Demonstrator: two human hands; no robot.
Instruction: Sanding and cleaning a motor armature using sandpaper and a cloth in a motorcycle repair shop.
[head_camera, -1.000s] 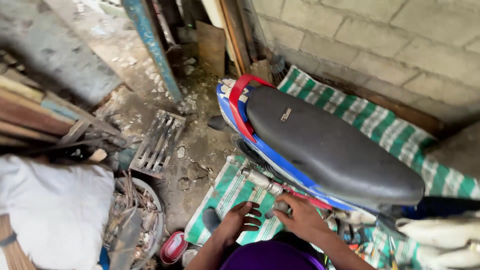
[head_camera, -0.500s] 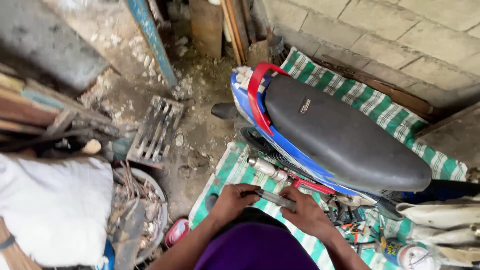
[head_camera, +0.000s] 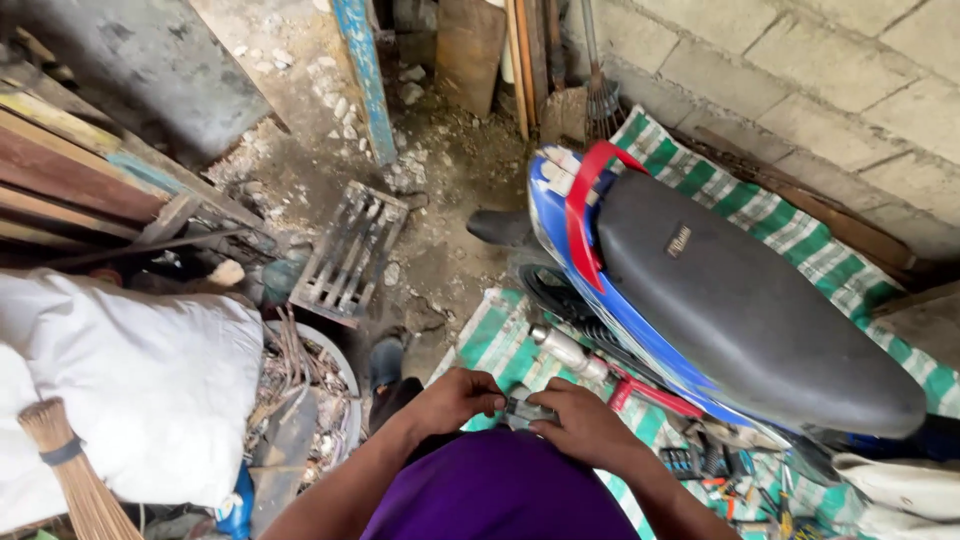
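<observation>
A small grey metal part (head_camera: 523, 410) sits between my two hands, close to my purple shirt. My left hand (head_camera: 455, 398) grips its left side and my right hand (head_camera: 580, 425) grips its right side; what the part is cannot be told. Just beyond my hands lies a blue motorbike (head_camera: 640, 330) with a black seat (head_camera: 745, 300) and a red grab rail (head_camera: 582, 215), resting on a green and white striped mat (head_camera: 500, 335). The bike's silver shock absorber (head_camera: 566, 352) is right above my right hand.
A metal grate (head_camera: 350, 250) lies on the dirt floor to the left. A white sack (head_camera: 130, 390), a straw broom (head_camera: 75, 470) and a basin of scrap (head_camera: 300, 400) fill the lower left. Small tools (head_camera: 720, 470) lie on the mat at right. A block wall (head_camera: 800, 70) stands behind.
My hands have pulled back from the bike towards my body and closed together on the small metal part. The view has shifted so the bike lies further right.
</observation>
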